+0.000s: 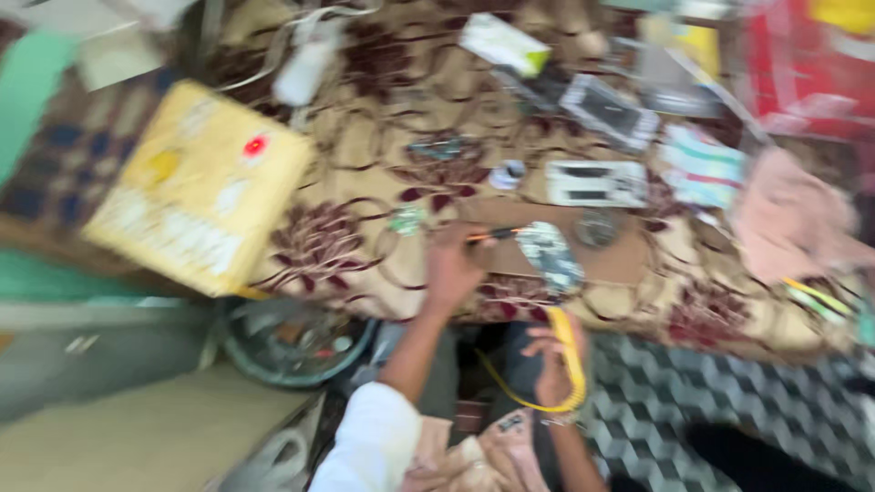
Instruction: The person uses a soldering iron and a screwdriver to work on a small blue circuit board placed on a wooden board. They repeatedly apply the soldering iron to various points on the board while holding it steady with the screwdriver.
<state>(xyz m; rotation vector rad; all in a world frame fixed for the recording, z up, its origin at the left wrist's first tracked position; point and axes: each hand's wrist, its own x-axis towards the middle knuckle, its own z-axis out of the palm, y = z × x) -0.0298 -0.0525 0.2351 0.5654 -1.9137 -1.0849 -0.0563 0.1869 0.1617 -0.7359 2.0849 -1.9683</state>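
— Looking at the middle of the frame, what is the left hand (453, 269) doing?

— It is closed on a thin tool with an orange handle (488, 236), a small screwdriver by the look of it, though blur hides the tip. The tool lies nearly level and points right, toward a phone with its back off (550, 256).

— Where does that phone sit?

— Just right of centre, on a brown board (620, 260) that lies on the flowered cloth (346, 228). The board probably gives it a flat, firm bed, which the soft cloth would not.

— And the right hand (552, 364)?

— Lower, below the table edge at lower centre. Its fingers are curled around a yellow cable (572, 355) that loops down toward the lap. I would say it is held off the table so it stays out from under the tool.

— What else is around?

— A yellow box (202, 187) at the left, tilted over the cloth's edge. A white gadget with two slots (597, 183) sits above the board, and another opened device (609, 111) lies beyond it toward the upper right. A pink rag (788, 219) is at the right edge, and a round dish of small parts (296, 342) sits low at lower left, near the left arm's white sleeve (369, 446).
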